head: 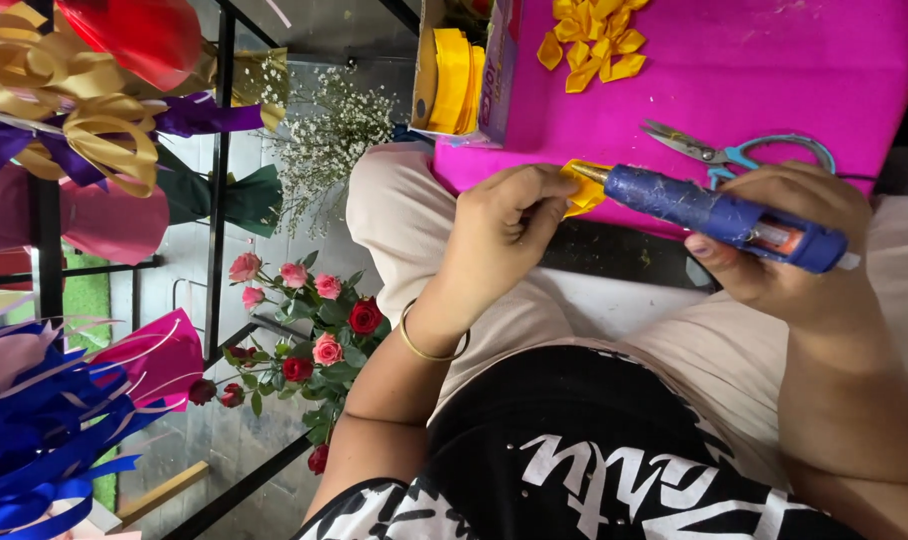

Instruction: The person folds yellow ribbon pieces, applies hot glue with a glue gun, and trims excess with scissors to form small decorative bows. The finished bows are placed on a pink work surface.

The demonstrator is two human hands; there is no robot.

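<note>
My left hand pinches a small folded piece of yellow ribbon at the near edge of a magenta board. My right hand grips a blue glue gun, held level with its nozzle touching the yellow piece. A gold bangle circles my left wrist. Both hands hover over my lap, which is covered by beige trousers.
Scissors with light blue handles lie on the magenta board, beside a pile of folded yellow ribbon pieces. A roll of yellow ribbon sits in a box. Roses, baby's breath, and wrapped bouquets with ribbon bows stand to the left.
</note>
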